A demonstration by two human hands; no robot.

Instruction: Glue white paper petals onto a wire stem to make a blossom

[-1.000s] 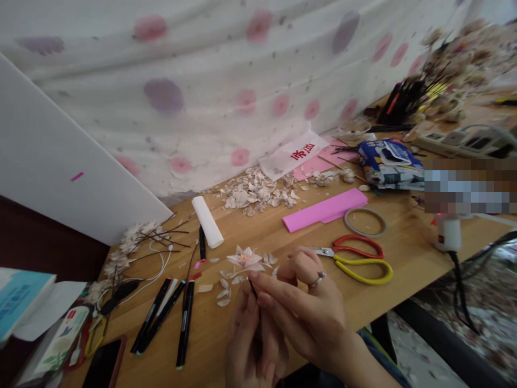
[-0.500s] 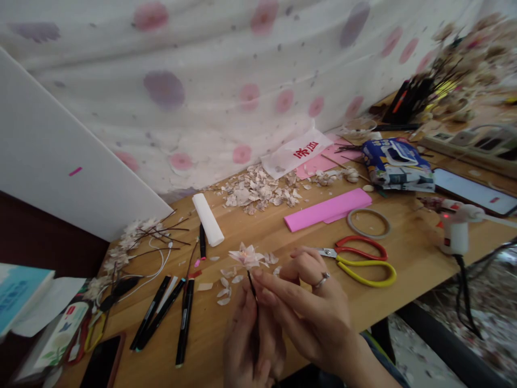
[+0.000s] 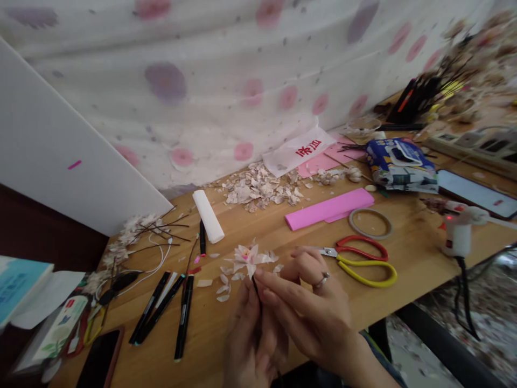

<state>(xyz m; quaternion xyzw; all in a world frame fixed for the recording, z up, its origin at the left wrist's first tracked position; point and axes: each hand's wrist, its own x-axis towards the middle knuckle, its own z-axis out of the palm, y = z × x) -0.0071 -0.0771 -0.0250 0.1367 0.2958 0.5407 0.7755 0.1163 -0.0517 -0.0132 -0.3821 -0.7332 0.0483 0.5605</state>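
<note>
A pale pink handmade blossom (image 3: pixel 249 257) with a yellowish centre stands on a thin dark stem (image 3: pixel 255 286). My left hand (image 3: pixel 250 337) and my right hand (image 3: pixel 311 307), which wears a silver ring, are close together below it. The fingers of both hold the stem, and the left fingers partly hide it. Several loose pale petals (image 3: pixel 223 288) lie on the wooden table (image 3: pixel 404 275) to the left of my fingers. Just beyond my right hand lie scissors (image 3: pixel 357 264) with red and yellow handles, their blades near my knuckles.
Black marker pens (image 3: pixel 161 307) lie left of my hands, next to a white foam roll (image 3: pixel 208 215). Pale petal scraps (image 3: pixel 258 188) are heaped at the back. A pink pad (image 3: pixel 329 209), tape roll (image 3: pixel 370 223), and glue gun (image 3: pixel 458 231) stand to the right.
The blossom has turned on its stem and shifted slightly right, with its face more toward me. My hands stay on the stem, and the whole view has shifted slightly.
</note>
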